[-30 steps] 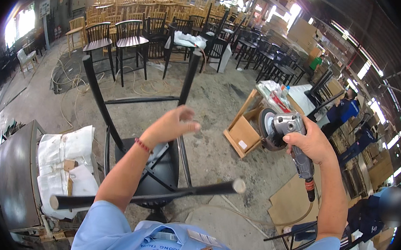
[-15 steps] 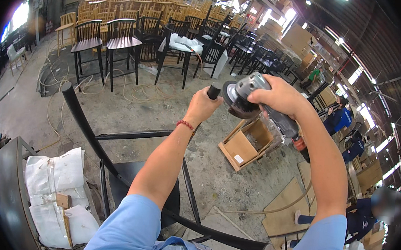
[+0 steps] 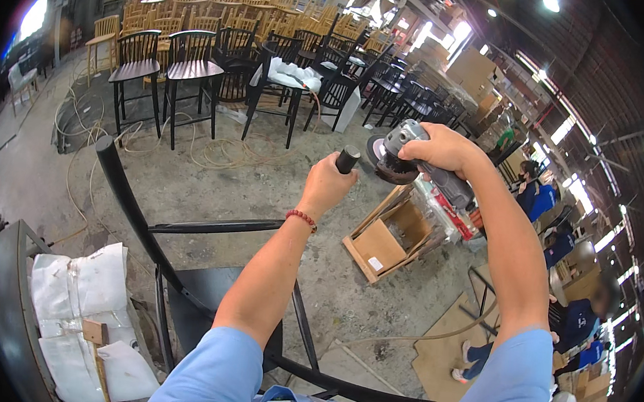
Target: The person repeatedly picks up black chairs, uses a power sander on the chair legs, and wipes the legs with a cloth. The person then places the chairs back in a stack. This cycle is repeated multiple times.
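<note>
A black wooden chair (image 3: pixel 200 286) lies tipped over in front of me, its legs pointing up and away. My left hand (image 3: pixel 327 185) is wrapped round one round leg (image 3: pixel 348 159) near its end, which sticks out above the fist. To the right of that end, my right hand (image 3: pixel 449 149) grips an angle grinder (image 3: pixel 405 138) round its head and body. The grinder's disc (image 3: pixel 388 164) is a short gap away from the leg end. Another leg (image 3: pixel 121 187) rises at the left, and a curved black rail (image 3: pixel 357 392) lies close to my body.
White padded wrapping (image 3: pixel 80 296) covers a stand at lower left. An open wooden box (image 3: pixel 390 239) stands on the floor beyond the grinder, a hose (image 3: pixel 402 341) trailing nearby. Black chairs (image 3: pixel 193 69) and stacked light-wood chairs fill the back. Co-workers (image 3: pixel 578 323) are at the right.
The grinder has shifted slightly right, widening the gap between its disc and the leg end. My left hand keeps its hold. At the right, a co-worker has moved.
</note>
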Demonstrator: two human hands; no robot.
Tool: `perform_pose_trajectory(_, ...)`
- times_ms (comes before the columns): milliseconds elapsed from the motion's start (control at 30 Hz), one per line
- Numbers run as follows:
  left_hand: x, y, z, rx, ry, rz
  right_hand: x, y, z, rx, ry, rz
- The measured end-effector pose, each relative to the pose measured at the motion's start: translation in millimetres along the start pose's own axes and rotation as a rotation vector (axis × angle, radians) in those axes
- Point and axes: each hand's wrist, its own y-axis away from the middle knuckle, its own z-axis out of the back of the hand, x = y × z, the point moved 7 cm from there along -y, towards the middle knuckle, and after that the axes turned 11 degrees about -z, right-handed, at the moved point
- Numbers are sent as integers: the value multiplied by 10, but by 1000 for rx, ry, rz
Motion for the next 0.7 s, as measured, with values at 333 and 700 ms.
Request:
perform_pose_trajectory(333,-76,38,-129,13,81,-20,187,6,75,-196,412,30)
perform_pose_trajectory(700,49,18,-16,-16,64,-7,451,60,-60,-167,384,49)
